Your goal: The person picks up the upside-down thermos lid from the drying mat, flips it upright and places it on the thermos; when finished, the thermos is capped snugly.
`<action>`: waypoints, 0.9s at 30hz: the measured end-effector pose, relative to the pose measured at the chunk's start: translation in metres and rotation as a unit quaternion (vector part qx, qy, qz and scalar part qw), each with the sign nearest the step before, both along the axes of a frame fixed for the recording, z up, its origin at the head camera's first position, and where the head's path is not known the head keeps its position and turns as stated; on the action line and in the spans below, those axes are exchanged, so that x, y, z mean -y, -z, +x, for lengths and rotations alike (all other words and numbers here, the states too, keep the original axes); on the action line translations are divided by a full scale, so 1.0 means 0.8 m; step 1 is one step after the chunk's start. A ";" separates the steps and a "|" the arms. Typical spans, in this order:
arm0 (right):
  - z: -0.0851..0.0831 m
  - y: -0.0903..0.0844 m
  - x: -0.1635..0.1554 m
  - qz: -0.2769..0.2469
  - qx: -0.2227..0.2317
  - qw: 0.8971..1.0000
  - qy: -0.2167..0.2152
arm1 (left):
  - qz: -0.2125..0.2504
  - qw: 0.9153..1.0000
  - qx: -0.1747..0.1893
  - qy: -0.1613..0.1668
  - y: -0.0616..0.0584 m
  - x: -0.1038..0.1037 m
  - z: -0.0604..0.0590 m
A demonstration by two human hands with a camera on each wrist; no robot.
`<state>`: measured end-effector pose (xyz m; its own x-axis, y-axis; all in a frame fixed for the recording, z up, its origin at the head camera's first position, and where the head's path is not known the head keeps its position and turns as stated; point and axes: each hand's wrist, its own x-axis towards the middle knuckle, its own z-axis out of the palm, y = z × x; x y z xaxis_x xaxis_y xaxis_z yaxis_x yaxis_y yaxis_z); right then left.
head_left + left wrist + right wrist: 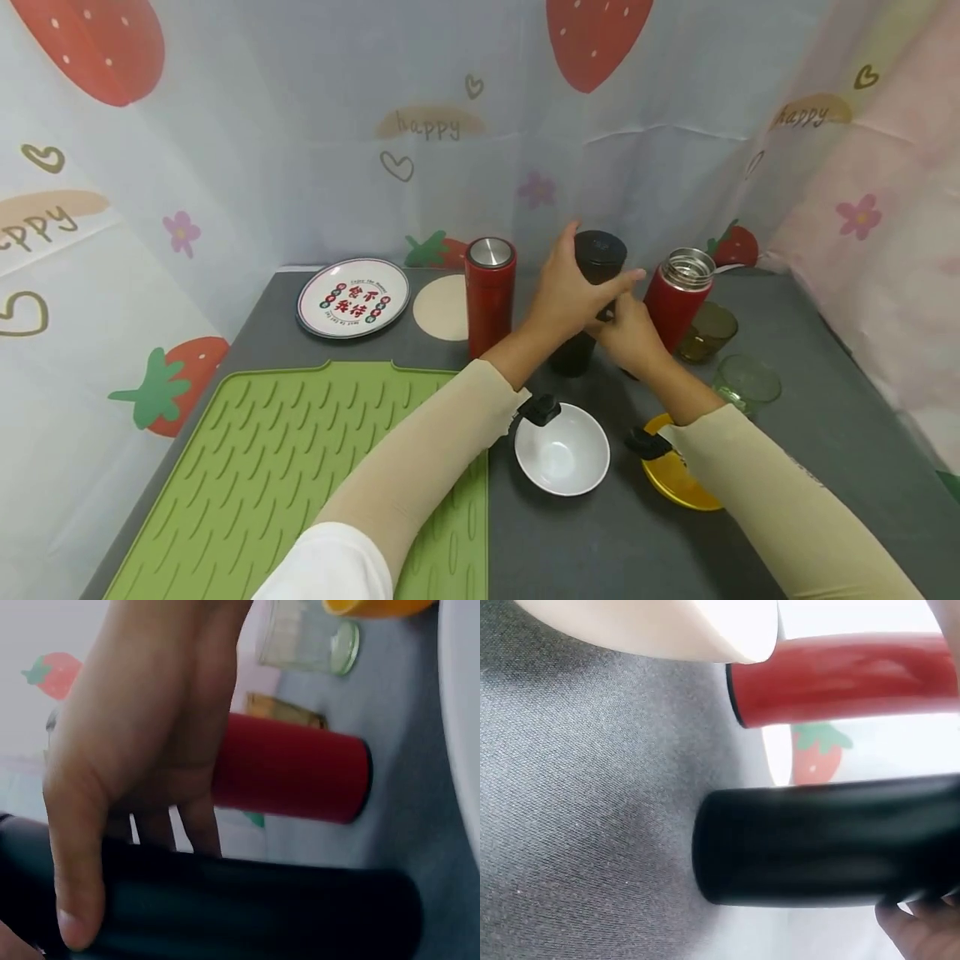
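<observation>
Both hands are on a black vacuum flask (573, 357), its dark lid (600, 247) showing above them. My left hand (567, 287) grips the flask's upper part; in the left wrist view the thumb (79, 900) lies across one side and the other fingers reach behind. Lower down and to the right, my right hand (630, 333) holds the flask with curled fingers. Its fingertips (907, 926) show at the flask's side in the right wrist view. The flask stands roughly upright; whether its base touches the table is unclear.
A lidded red flask (491, 304) stands left, and an uncapped red flask (675, 304) right. Nearby are two glass cups, a white bowl (562, 450) and a yellow dish (678, 483). A printed plate (352, 329) leans at the back left behind a green mat (300, 467).
</observation>
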<state>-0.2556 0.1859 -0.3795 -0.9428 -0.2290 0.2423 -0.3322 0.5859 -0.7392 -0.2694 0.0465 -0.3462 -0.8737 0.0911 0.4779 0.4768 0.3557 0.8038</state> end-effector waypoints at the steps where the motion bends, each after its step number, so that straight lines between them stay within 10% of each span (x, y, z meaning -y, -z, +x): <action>1: -0.001 0.000 -0.001 -0.001 -0.001 1.000 -0.003 | -0.007 1.000 0.010 -0.003 -0.001 0.000 -0.002; 10: -0.004 0.001 -0.002 -0.024 0.015 1.000 -0.006 | 0.062 0.993 -0.092 0.049 0.023 0.019 0.008; 20: -0.003 0.004 -0.001 -0.024 0.000 1.000 -0.016 | 0.029 0.999 0.014 -0.009 0.001 -0.005 -0.001; 27: -0.004 0.001 -0.001 -0.022 0.020 1.000 -0.004 | 0.122 0.991 -0.042 0.023 0.017 0.009 0.013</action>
